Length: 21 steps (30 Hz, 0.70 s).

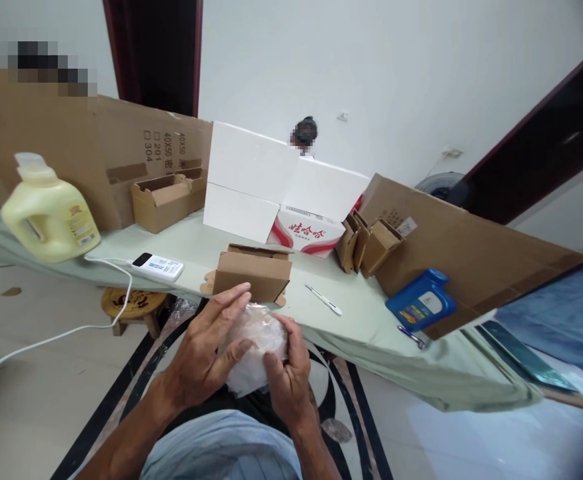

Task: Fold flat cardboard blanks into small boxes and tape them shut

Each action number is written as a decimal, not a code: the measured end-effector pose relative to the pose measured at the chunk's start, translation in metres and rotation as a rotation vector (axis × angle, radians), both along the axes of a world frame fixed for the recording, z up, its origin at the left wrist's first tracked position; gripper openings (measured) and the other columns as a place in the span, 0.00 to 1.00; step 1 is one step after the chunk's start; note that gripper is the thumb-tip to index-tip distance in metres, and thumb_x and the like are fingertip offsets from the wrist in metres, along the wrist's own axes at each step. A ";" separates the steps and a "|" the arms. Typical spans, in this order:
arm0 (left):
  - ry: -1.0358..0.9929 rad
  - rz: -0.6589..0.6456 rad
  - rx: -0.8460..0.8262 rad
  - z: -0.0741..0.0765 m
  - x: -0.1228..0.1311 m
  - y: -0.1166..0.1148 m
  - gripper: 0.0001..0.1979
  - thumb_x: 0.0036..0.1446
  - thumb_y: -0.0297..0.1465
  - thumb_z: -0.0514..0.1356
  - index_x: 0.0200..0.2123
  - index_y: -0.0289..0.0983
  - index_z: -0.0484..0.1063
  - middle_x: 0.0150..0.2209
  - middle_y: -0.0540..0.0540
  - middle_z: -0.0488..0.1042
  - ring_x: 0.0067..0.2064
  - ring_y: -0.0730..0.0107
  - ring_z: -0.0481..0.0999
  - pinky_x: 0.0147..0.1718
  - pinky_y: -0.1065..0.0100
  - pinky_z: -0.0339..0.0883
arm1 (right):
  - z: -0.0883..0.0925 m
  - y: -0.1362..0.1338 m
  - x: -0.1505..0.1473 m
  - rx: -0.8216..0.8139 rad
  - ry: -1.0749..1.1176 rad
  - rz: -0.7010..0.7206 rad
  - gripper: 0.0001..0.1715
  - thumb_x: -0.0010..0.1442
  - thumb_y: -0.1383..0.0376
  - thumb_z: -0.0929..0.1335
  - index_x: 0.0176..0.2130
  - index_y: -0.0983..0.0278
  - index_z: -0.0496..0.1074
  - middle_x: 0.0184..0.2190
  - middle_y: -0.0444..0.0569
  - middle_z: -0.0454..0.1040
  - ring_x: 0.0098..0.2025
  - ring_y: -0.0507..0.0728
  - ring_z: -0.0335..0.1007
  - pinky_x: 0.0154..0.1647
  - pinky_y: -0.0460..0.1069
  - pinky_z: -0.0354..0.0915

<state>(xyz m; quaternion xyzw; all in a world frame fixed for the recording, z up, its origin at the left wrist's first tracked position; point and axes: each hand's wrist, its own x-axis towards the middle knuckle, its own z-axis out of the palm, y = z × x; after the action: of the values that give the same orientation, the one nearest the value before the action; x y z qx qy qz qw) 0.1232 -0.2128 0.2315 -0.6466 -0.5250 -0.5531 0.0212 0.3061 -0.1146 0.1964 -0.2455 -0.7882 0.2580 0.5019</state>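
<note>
Between my two hands, over my lap at the table's near edge, is a rounded white bundle in clear plastic wrap (pixel 254 350). My left hand (pixel 206 343) presses along its left side, fingers fairly straight and thumb across the front. On the right side, my right hand (pixel 288 370) curls its fingers and thumb against the plastic. What lies inside the wrap cannot be made out. Just beyond the bundle stands a small brown cardboard box (pixel 251 273) with its flaps open.
On the green-clothed table (pixel 291 320) are a white pen-like tool (pixel 324 300), a white device with a cable (pixel 157 265), a yellow jug (pixel 48 213), a blue bottle (pixel 421 300) and folded cartons (pixel 371 243). Cardboard panels (pixel 471 247) stand behind. A person sits beyond a white box (pixel 246 160).
</note>
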 end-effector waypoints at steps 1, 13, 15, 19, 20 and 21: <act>0.022 -0.044 -0.022 0.004 0.001 0.000 0.27 0.76 0.38 0.58 0.73 0.38 0.68 0.72 0.34 0.70 0.73 0.50 0.70 0.71 0.53 0.67 | 0.001 -0.001 0.001 0.021 -0.019 0.012 0.34 0.72 0.39 0.66 0.63 0.60 0.74 0.56 0.54 0.80 0.55 0.65 0.79 0.55 0.57 0.75; -0.364 -0.199 -0.317 0.002 0.019 0.003 0.29 0.71 0.50 0.58 0.64 0.36 0.75 0.56 0.36 0.84 0.51 0.50 0.85 0.54 0.58 0.77 | 0.016 0.001 0.006 0.098 -0.099 0.145 0.34 0.75 0.41 0.64 0.69 0.55 0.73 0.60 0.53 0.81 0.60 0.66 0.79 0.61 0.61 0.74; -0.409 -0.238 -0.335 0.001 0.018 0.004 0.31 0.70 0.51 0.59 0.66 0.36 0.74 0.59 0.35 0.83 0.55 0.48 0.84 0.56 0.57 0.76 | 0.018 0.003 0.004 0.083 -0.092 0.189 0.32 0.75 0.41 0.65 0.66 0.55 0.76 0.57 0.53 0.82 0.56 0.65 0.80 0.56 0.59 0.76; -0.560 -0.381 -0.346 -0.001 0.017 0.006 0.36 0.67 0.56 0.63 0.64 0.35 0.77 0.59 0.34 0.82 0.53 0.49 0.84 0.51 0.59 0.78 | 0.019 0.002 0.001 0.052 -0.073 0.202 0.32 0.73 0.40 0.66 0.62 0.55 0.78 0.52 0.53 0.83 0.52 0.65 0.80 0.51 0.59 0.78; -0.595 -0.424 -0.339 -0.002 0.016 0.007 0.38 0.65 0.58 0.64 0.63 0.34 0.78 0.59 0.34 0.82 0.53 0.48 0.84 0.51 0.59 0.78 | 0.018 0.001 0.001 0.054 -0.071 0.195 0.32 0.73 0.40 0.65 0.62 0.55 0.78 0.52 0.53 0.83 0.53 0.66 0.80 0.51 0.60 0.78; -0.623 -0.462 -0.335 -0.002 0.015 0.007 0.39 0.63 0.60 0.65 0.63 0.34 0.78 0.59 0.33 0.82 0.53 0.47 0.84 0.52 0.58 0.78 | 0.017 0.000 0.001 0.057 -0.073 0.187 0.32 0.73 0.40 0.65 0.62 0.55 0.78 0.52 0.53 0.83 0.54 0.66 0.80 0.52 0.60 0.78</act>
<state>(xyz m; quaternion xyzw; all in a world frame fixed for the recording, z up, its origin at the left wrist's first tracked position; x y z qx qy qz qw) 0.1384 -0.2055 0.2295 -0.5436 -0.4302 -0.6194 -0.3684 0.3074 -0.1151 0.2136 -0.1657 -0.8324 0.2719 0.4535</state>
